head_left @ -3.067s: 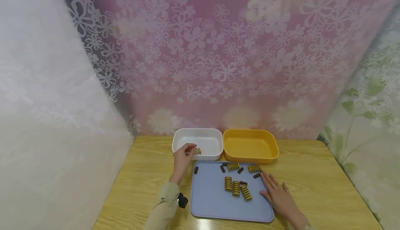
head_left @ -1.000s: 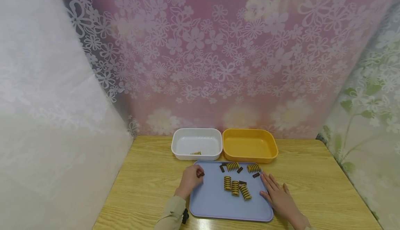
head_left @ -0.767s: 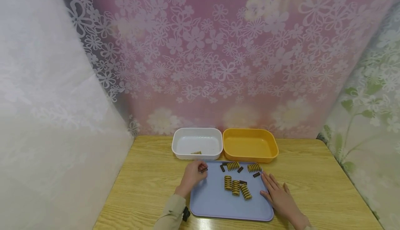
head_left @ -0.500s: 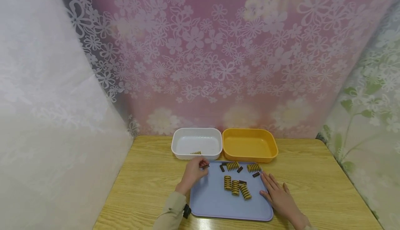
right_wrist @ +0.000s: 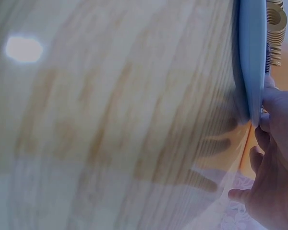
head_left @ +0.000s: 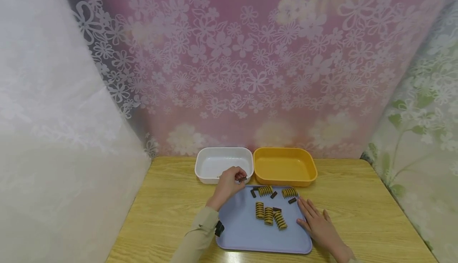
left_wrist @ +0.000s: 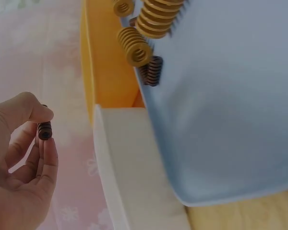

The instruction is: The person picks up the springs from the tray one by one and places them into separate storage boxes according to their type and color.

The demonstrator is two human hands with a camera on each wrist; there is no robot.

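Observation:
My left hand [head_left: 226, 186] pinches a small dark brown coil spring [left_wrist: 45, 130] between thumb and fingertips, over the front right corner of the white bin [head_left: 224, 148]. My right hand [head_left: 319, 226] lies with fingers straight along the right edge of the blue tray [head_left: 250, 239]. On the tray are several thick yellow springs, such as an upright-lying one [head_left: 259, 210] and one near the far right corner [head_left: 289, 192]. Several small brown springs lie among them, one [head_left: 292, 200] close to my right fingertips. A yellow spring in the white bin is mostly hidden by my left hand.
A yellow bin [head_left: 286, 182] stands against the white bin's right side, just behind the tray. All of it rests on a wooden table [head_left: 361, 207]. A flowered curtain [head_left: 229, 96] hangs behind the bins.
My left hand left the white bin, where a yellow spring now lies, took the brown spring from the tray's left side and carried it up and right. The right hand has stayed in place.

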